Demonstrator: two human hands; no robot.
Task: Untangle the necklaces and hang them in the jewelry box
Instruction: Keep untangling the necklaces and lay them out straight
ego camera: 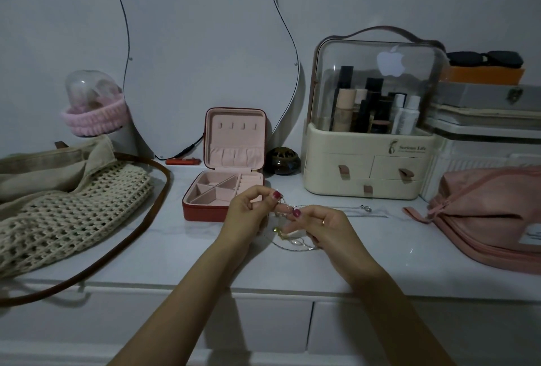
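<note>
A red jewelry box stands open on the white dresser top, its pink lid upright with a row of small hooks. Just in front of the box, my left hand and my right hand pinch a tangle of thin necklace chains between fingertips. The chains hang down in loops onto the tabletop under my right hand. Another thin necklace with a small silver pendant lies flat to the right of my hands.
A crochet bag with a brown strap lies at the left. A cream cosmetics organiser stands at the right back, a pink pouch at the far right. A small dark pot sits beside the box. A mirror leans behind.
</note>
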